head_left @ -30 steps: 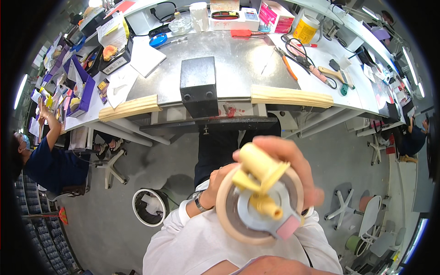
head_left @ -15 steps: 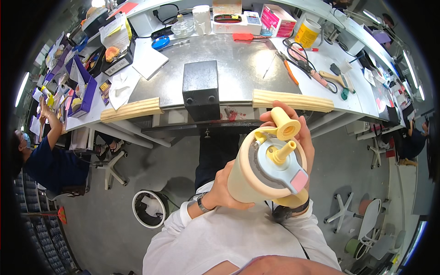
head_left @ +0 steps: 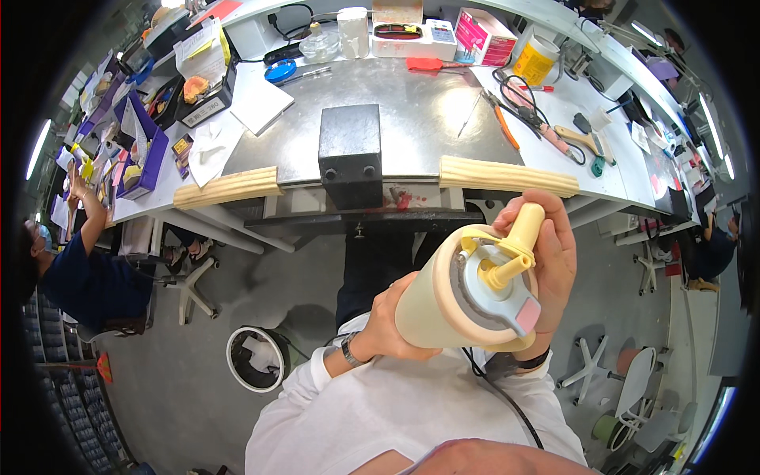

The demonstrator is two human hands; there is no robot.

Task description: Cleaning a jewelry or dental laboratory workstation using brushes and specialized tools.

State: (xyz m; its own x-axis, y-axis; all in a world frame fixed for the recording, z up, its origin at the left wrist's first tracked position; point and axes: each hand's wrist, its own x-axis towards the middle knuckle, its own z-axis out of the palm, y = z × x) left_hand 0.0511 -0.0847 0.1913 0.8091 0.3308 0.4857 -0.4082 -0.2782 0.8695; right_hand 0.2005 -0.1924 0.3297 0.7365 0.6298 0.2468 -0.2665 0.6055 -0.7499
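My left hand (head_left: 389, 318) is wrapped round the side of a pale cream tumbler (head_left: 431, 305), which tilts in front of my chest. Its lid has a light blue plate (head_left: 484, 277) with a pink tab (head_left: 528, 314) and a yellow spout (head_left: 499, 275). A yellow spout cap (head_left: 526, 229), joined to the lid by a strap, leans against the spout's tip. My right hand (head_left: 556, 257) curls round the lid's far right side, its fingers closed at the cap; the cap hides part of their grip.
A metal-topped bench carries a black block (head_left: 349, 154) at its front edge, between two wooden strips (head_left: 507, 176). Pliers with orange handles (head_left: 504, 127) and a brush (head_left: 582, 138) lie at right. A waste bin (head_left: 257, 360) stands on the floor; another person (head_left: 95, 269) sits at left.
The spout cap has swung from behind the spout, its opening facing me, to lean over the spout's tip. My right hand moved slightly right and down with it. My left hand keeps its grip.
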